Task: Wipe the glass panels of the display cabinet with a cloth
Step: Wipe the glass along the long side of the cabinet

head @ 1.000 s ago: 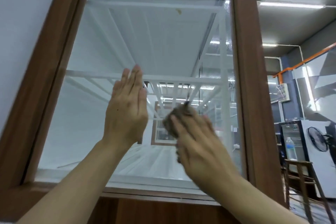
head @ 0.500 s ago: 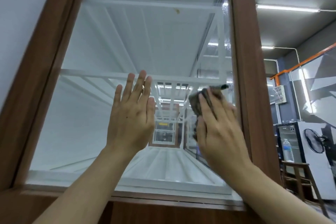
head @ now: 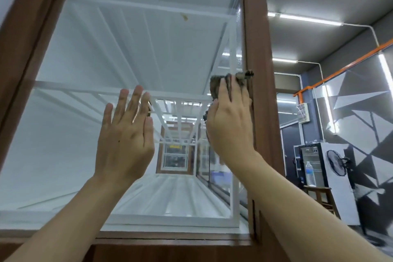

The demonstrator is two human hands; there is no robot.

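A large glass panel (head: pixel 131 44) of the display cabinet fills the view, set in a dark brown wooden frame (head: pixel 258 53). My right hand (head: pixel 230 125) presses a crumpled brown cloth (head: pixel 219 84) flat against the glass at the panel's right edge, right beside the frame post. My left hand (head: pixel 125 136) lies flat on the glass near the middle, fingers spread, holding nothing. White shelves and bars show inside the cabinet behind the glass.
A small brown smudge (head: pixel 184 17) sits high on the glass. To the right of the cabinet stand a small fridge (head: pixel 311 161) with a water bottle (head: pixel 308 173) before it, a black fan (head: pixel 338 162) and a wooden chair (head: pixel 321 195).
My right hand has slid the cloth up and to the right, from the lower middle of the panel to its right edge. My left hand has stayed roughly in place with fingers spreading wider.
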